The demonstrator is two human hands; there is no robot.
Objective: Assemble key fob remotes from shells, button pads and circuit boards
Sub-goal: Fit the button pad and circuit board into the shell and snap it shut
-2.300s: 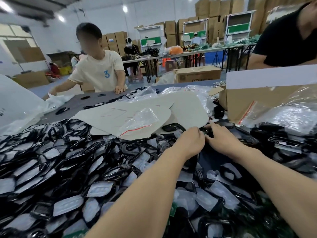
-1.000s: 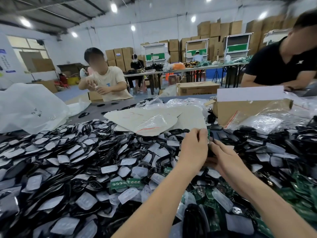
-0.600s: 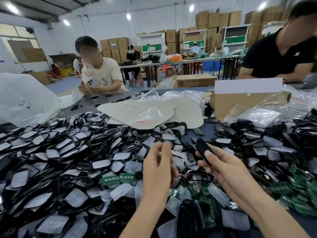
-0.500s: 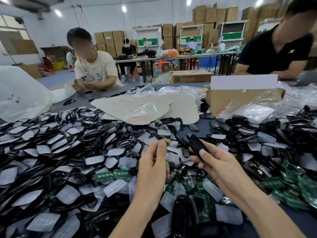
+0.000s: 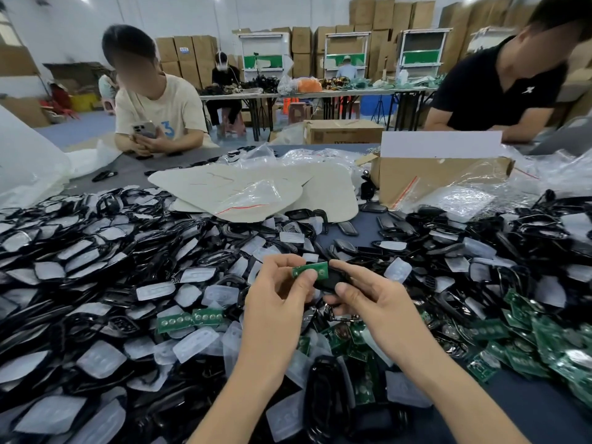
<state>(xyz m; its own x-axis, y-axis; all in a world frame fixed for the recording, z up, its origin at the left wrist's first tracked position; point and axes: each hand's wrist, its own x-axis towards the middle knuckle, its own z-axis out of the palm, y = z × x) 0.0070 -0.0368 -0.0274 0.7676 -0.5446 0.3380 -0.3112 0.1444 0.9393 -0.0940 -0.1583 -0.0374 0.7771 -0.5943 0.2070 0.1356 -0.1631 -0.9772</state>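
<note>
Where the hands meet: just above the heap, mid worktop, a bit toward the near edge.
Left hand: thumb and fingertips pinching a small green circuit board by its left end, with the row of round contacts facing the camera.
Right hand: curled round a black key fob shell, thumb on the near side and index finger along the far side.
Board vs shell: the board's right end sits over the shell's left end. Pretty sure they're touching, but fingers cover the join, so can't swear to it.
Left half of the worktop: huge heap of black shells mixed in with translucent button pads.
Right side, toward the near corner: loose green boards scattered about. A joined pair of boards lies left of the left wrist.
Far edge: open cardboard box, clear zip bag lying on pale card sheets.
Across the table: person in a beige tee holding a phone, and a person in a black tee leaning by the far right corner.
</note>
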